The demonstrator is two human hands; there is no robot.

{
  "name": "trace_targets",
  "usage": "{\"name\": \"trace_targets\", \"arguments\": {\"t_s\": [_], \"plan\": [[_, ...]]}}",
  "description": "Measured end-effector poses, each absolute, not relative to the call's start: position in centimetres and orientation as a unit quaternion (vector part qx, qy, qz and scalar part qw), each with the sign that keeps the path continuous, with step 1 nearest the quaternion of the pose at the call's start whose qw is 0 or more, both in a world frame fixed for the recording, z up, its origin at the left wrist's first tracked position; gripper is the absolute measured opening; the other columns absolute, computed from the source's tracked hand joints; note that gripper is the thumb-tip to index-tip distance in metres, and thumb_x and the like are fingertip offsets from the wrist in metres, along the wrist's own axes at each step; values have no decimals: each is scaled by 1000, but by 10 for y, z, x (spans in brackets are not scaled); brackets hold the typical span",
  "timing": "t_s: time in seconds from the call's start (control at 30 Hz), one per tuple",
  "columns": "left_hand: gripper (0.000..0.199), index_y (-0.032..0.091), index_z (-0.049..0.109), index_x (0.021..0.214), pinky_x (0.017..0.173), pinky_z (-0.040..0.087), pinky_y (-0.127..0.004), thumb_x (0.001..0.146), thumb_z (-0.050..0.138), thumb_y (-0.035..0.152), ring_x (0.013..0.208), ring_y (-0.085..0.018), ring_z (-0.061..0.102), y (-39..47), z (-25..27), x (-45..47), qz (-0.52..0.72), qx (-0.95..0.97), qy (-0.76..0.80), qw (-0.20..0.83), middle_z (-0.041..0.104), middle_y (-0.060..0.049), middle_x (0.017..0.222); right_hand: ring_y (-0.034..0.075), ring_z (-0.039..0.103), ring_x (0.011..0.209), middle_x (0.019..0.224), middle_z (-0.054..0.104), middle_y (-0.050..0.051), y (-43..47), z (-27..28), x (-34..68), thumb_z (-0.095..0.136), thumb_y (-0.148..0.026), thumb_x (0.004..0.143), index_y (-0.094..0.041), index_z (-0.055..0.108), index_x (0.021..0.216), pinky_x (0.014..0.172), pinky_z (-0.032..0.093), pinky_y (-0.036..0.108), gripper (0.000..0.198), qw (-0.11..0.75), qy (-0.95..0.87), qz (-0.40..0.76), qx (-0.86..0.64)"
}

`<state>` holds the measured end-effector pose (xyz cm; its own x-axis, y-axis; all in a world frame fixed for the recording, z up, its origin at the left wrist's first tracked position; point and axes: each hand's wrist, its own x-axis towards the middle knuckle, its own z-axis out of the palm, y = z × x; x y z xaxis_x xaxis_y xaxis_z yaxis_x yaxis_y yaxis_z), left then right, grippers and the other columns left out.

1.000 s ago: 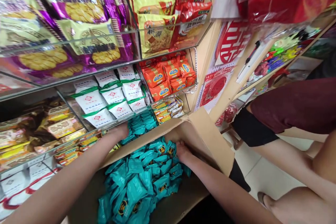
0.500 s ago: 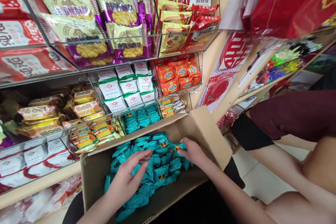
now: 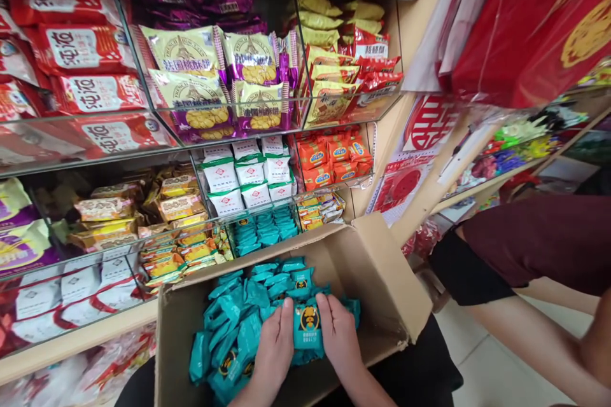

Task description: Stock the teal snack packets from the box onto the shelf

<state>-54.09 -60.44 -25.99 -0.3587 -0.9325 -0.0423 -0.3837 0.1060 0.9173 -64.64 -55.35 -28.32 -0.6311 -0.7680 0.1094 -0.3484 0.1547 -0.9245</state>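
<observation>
Between my two hands, a teal snack packet with a black-and-yellow print faces up. My left hand presses its left edge with thumb and closed fingers, and my right hand grips the right edge. Both hands are inside an open cardboard box, above a heap of similar teal packets. The packets lie loosely at many angles, and my hands cover some of them. The box rests on my lap.
Behind the box, a glass-fronted shelf holds teal packets, white packets and orange-red packets in compartments. Red bags hang at upper right. Another person's leg and dark sleeve are close on the right.
My hands have come together over the middle of the box and now hold one packet between them. My left hand was open before. The view has shifted, showing more upper shelf.
</observation>
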Motion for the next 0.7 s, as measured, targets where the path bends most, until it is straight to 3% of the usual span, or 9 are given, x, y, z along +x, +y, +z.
{"name": "trace_targets", "arguments": {"t_s": [0.2,0.47,0.7], "plan": [[41,22,60,61,61,48,-30,81,32,45,59,-19,58,-607,-264,-537,-445,487,-694,290,63,-4,60,13,45,46,49,45,-2,-554,-282,-645,31,-45,85,-21,43,58,48,33,21,38,182,740,-505,-405],[42,22,66,80,75,51,-33,82,29,43,78,-21,62,-609,-291,-533,-398,486,-721,292,68,-6,79,14,44,46,49,44,-2,-555,-286,-645,29,-48,85,-22,40,57,47,33,23,39,206,736,-516,-387],[40,22,67,88,87,45,-35,71,43,48,93,-26,58,-608,-323,-520,-349,496,-738,296,67,-9,93,13,42,46,49,39,-3,-552,-290,-644,31,-47,84,-22,37,57,46,32,23,38,230,730,-518,-381]]}}
